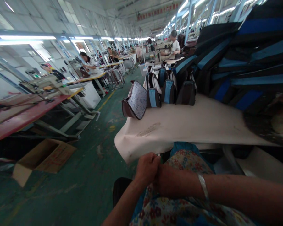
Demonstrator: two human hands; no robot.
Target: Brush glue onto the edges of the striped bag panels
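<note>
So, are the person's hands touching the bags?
No, the two hands are together over a floral apron, apart from the black-and-blue bags on the white table.

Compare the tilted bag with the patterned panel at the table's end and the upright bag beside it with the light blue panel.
The patterned bag leans at a tilt, while the blue-panelled bag stands upright. The patterned bag shows a pale speckled panel; the blue-panelled bag shows a plain light blue strip on a dark body. The patterned bag also looks wider in this view. Both have dark trim and rest on the same white table.
</note>
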